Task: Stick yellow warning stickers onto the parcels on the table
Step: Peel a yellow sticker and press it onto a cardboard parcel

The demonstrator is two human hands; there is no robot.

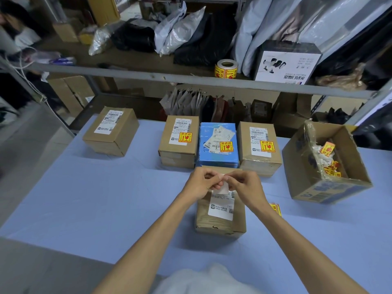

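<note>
Five parcels sit on the blue worktop (106, 198). Three stand in a row toward the far edge, close side by side: a left brown parcel (180, 153), a blue parcel (218, 158) and a right brown parcel (259, 162). Each carries a yellow warning sticker (185, 137) on its top, over or beside its white shipping label. A fourth, the far-left parcel (111, 136), stands well apart near the far left corner and shows only a white label. The fifth, the near parcel (220, 223), lies just in front of the row around the middle of the worktop, with a white label on top.

Above its far end the left hand (201, 184) and the right hand (244, 186) meet. The thumb and fingers of each are curled and pinch a small white slip (221, 189) that hangs between them; its printed face cannot be seen.

Loose yellow stickers (275, 209) lie on the worktop just beside the right wrist. At the right edge stands an open carton (331, 189) holding white scraps and yellow sticker pieces. On the shelf beyond the far edge stands a sticker roll (226, 70).
</note>
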